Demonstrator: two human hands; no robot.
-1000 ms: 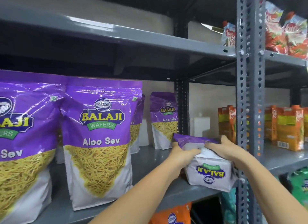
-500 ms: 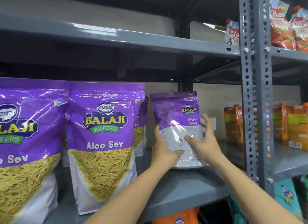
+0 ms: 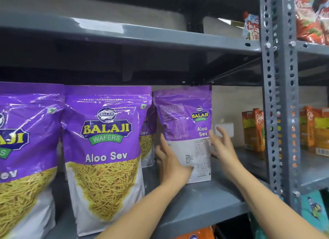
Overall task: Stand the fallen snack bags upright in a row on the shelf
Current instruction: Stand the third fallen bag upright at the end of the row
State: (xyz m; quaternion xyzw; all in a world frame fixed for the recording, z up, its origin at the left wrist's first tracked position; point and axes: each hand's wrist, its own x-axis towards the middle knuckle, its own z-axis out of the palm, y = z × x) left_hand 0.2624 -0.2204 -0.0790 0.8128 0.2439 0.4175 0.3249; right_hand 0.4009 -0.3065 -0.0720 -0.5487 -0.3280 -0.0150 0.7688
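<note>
The grey metal shelf [image 3: 204, 199] holds a row of purple Aloo Sev bags. Two large ones stand at the front: one cut by the left edge [image 3: 23, 158] and one beside it [image 3: 106, 158]. A further bag [image 3: 148, 141] stands behind them, mostly hidden.

The bag in hand [image 3: 185, 132] is at the right end of the row, upright, its base on the shelf. It shows its back side with the small print, not the front like the others.

The left hand [image 3: 169, 160] lies flat along the bag's left edge, with the thumb across the lower front. The right hand [image 3: 222, 146] is at the right edge with the fingers spread wide; I cannot tell if it touches the bag or is just beside it. Neither hand is closed around the bag; this looks like steadying, not carrying.

To do this step well, I think the person should press the base flat so the contents settle down, then take the hands away slowly and watch if it leans. Turning the bag so the front faces out would match the row. Also it stands deeper than the two front bags, so pulling it forward would make the line straight. The orange cartons [image 3: 252, 130] to the right are well apart and should not disturb.
</note>
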